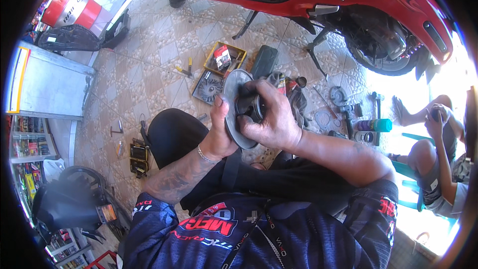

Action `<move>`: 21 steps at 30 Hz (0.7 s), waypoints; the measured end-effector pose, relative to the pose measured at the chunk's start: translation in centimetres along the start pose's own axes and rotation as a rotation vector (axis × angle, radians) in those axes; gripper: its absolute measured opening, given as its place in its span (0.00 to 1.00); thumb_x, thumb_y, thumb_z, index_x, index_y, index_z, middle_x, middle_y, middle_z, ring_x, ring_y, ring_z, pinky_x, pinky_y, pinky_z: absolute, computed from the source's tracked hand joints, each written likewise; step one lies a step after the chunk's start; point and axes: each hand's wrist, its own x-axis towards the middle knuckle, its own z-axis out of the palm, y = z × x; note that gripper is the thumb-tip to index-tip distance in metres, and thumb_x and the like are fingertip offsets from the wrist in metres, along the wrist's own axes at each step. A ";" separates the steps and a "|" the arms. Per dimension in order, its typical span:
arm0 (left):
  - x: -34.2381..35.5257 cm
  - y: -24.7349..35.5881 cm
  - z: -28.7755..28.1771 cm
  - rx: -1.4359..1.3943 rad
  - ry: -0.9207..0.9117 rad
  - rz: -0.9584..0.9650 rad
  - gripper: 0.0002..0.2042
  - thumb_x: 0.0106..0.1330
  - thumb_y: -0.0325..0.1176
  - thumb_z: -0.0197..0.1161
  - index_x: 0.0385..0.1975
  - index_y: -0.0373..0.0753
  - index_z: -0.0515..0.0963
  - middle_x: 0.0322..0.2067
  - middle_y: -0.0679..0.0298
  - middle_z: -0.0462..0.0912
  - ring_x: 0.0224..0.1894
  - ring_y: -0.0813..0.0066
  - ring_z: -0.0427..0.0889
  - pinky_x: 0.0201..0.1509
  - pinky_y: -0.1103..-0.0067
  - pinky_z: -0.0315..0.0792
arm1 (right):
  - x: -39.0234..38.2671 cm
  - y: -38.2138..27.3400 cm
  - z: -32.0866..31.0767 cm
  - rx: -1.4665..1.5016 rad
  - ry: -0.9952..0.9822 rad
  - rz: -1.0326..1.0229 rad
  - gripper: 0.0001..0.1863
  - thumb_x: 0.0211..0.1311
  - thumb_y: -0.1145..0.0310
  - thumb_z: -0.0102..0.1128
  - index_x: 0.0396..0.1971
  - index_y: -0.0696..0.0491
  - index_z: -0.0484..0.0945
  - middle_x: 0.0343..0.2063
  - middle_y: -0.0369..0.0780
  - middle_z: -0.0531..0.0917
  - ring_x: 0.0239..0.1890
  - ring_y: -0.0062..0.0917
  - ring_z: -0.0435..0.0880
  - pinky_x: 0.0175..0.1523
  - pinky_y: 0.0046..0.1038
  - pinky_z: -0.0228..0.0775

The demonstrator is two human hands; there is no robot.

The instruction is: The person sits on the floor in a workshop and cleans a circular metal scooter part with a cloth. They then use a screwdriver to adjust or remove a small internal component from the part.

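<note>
Between my hands is a metal pulley, a wide grey disc (233,80) standing nearly on edge with a dark round hub (256,106) on its right side. My left hand (220,132) supports the disc from the left, thumb up against its face and palm near the lower rim. Curled around the hub, my right hand (275,119) grips it with the fingers above and the thumb below. The left fingertips are hidden behind the disc. Both forearms reach up over my dark trousers, and the pulley is held above my lap.
On the tiled floor ahead lie a yellow-edged tray (211,56), a finned fan wheel (210,88), a green case (264,61) and pliers (184,70). Loose parts (339,96) and a teal can (381,125) lie rightward. A red motorcycle (294,0) stands beyond; another person (440,159) sits right.
</note>
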 end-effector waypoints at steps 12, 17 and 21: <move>0.7 0.4 -0.3 0.009 0.032 0.008 0.45 0.72 0.72 0.40 0.73 0.34 0.59 0.66 0.54 0.69 0.69 0.63 0.70 0.75 0.67 0.62 | 0.9 -0.6 0.7 0.047 0.093 0.078 0.21 0.45 0.67 0.70 0.40 0.61 0.79 0.36 0.51 0.82 0.41 0.45 0.85 0.49 0.39 0.77; 0.9 0.4 0.2 0.084 0.106 -0.011 0.46 0.70 0.74 0.40 0.72 0.37 0.60 0.65 0.55 0.70 0.68 0.62 0.71 0.73 0.64 0.65 | 0.7 -0.6 1.0 0.079 0.107 0.132 0.23 0.45 0.66 0.70 0.42 0.62 0.79 0.38 0.52 0.82 0.43 0.45 0.85 0.50 0.39 0.77; 1.0 0.5 0.4 0.144 0.119 -0.012 0.46 0.69 0.75 0.40 0.72 0.39 0.61 0.65 0.56 0.70 0.67 0.61 0.72 0.72 0.63 0.66 | 0.6 -0.6 1.1 0.108 0.089 0.194 0.24 0.45 0.66 0.70 0.44 0.63 0.78 0.40 0.52 0.82 0.45 0.45 0.84 0.52 0.39 0.77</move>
